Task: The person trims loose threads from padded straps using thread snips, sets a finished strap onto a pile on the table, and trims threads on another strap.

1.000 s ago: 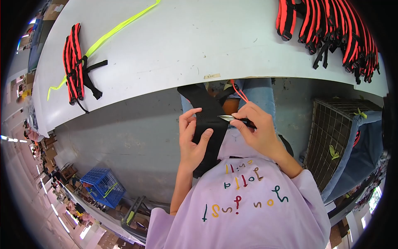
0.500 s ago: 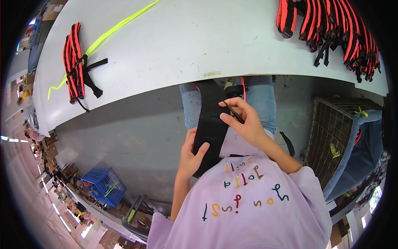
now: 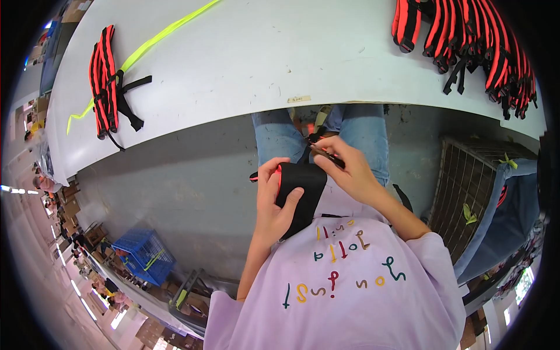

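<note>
A wide black padded belt with a red-orange edge lies folded over in my lap. My left hand is closed around its left side, thumb on the black face and fingers behind. Above the fold, my right hand grips a slim dark pointed tool, whose exact kind I cannot make out. The fingertips of that hand are at a narrow black strap with red bits, between my knees. Whether the tool touches the strap is hidden by the fingers.
The white table curves ahead of my knees. On it lie a red-and-black strap bundle, a neon yellow ribbon and a pile of red-and-black straps. A wire cage with a blue-grey liner stands right; a blue crate is lower left.
The belt, stretched out lengthwise before, is now folded over in my left hand, showing its red-orange edge. My right hand has shifted slightly, and its fingertips are at the narrow strap.
</note>
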Action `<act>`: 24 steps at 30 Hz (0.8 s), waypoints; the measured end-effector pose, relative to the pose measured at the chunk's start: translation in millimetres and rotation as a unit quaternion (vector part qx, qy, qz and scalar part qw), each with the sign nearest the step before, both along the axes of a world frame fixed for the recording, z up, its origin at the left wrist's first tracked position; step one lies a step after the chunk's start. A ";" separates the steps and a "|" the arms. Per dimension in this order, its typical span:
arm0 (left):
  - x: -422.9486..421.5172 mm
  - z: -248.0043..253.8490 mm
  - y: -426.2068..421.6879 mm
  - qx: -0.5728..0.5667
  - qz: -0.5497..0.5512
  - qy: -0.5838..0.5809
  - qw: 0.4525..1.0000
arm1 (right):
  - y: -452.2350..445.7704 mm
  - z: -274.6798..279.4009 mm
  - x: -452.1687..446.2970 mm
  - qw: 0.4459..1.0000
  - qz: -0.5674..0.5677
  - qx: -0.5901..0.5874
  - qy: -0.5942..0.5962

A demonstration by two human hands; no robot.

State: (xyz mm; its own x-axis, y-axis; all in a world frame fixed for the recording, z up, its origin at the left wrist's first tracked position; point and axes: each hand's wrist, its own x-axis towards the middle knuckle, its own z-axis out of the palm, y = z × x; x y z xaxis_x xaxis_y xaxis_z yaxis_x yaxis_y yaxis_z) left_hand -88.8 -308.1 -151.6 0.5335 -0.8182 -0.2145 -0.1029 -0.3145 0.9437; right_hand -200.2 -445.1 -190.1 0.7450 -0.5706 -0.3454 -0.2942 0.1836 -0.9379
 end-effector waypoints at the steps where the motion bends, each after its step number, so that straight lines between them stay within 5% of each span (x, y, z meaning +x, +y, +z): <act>1: -0.8 -2.9 -0.9 0.002 0.009 0.004 1.000 | -1.4 5.3 -4.5 0.997 -0.016 -0.069 -0.012; 10: -3.2 -0.5 -10.2 0.001 0.035 0.037 0.999 | -6.3 28.9 -21.8 0.961 0.037 -0.271 -0.041; 24: -5.3 -1.2 -8.8 0.003 0.054 0.041 0.998 | -12.0 31.2 -21.4 0.973 0.027 -0.222 -0.050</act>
